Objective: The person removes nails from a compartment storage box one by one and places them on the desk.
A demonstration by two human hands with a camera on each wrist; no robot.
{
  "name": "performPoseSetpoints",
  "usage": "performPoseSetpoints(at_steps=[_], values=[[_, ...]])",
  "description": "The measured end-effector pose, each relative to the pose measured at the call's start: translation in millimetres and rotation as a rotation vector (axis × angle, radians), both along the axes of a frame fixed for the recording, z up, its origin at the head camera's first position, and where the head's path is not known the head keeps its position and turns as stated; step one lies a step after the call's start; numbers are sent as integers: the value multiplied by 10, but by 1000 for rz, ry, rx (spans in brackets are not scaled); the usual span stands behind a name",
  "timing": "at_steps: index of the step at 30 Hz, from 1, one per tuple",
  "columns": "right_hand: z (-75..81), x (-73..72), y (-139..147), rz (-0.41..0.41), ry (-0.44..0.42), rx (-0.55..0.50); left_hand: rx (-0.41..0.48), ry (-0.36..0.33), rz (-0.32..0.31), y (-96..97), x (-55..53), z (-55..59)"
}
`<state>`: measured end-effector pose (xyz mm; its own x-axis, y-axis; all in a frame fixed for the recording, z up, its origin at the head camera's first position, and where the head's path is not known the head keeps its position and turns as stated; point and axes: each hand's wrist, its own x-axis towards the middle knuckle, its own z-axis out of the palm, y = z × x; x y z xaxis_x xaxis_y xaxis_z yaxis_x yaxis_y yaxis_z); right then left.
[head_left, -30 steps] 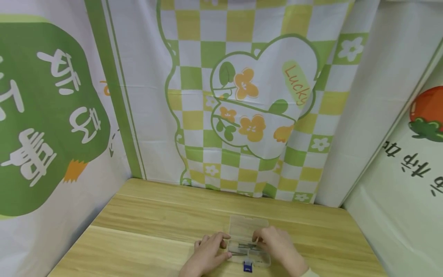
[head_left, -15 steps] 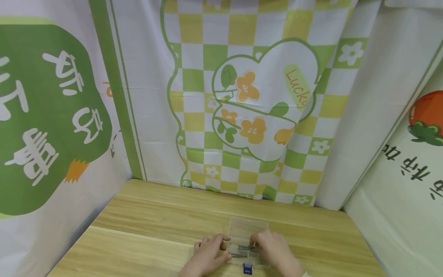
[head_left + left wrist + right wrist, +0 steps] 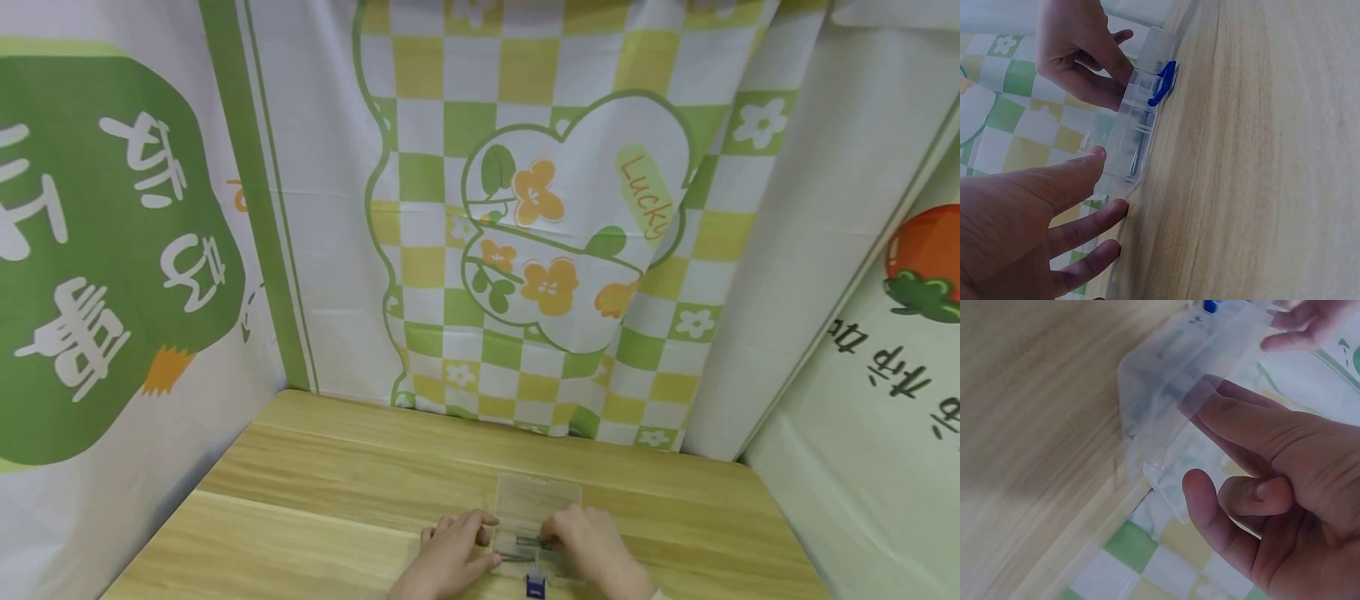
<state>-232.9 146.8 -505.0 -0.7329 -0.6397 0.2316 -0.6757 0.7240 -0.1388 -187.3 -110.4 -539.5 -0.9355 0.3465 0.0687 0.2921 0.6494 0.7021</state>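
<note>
A clear plastic box [image 3: 1116, 140] with small compartments lies on the table, its clear lid [image 3: 538, 493] folded back towards the far side. Slim dark grey pieces [image 3: 516, 557] lie inside. A blue clip [image 3: 535, 586] sits at the front edge. My left hand [image 3: 447, 557] touches the box's left side, thumb near the rim and fingers spread lower down. With my right hand [image 3: 596, 550] I reach into the right part of the box, thumb and index finger close together behind the translucent wall [image 3: 1160, 394]. I cannot tell whether a piece is between them.
The wooden table [image 3: 322, 492] spreads out to both sides of the box. A green and yellow checked curtain [image 3: 547, 233] hangs along its far edge, with printed cloth walls [image 3: 112, 250] at the left and right.
My right hand has shifted slightly left and deeper over the box's compartments. The left hand has stayed at the left side. The head view has tilted up slightly.
</note>
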Motion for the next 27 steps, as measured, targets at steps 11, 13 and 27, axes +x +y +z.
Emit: performPoseSetpoints(at_steps=[11,13,27], values=[[-49,-57,-53,80,112,117,15,1,0,4,17,13],[-56,-67,-49,97,118,123,11,8,-1,0,16,1],[-38,-96,-77,168,174,184,15,-1,-10,-16,5,-25]])
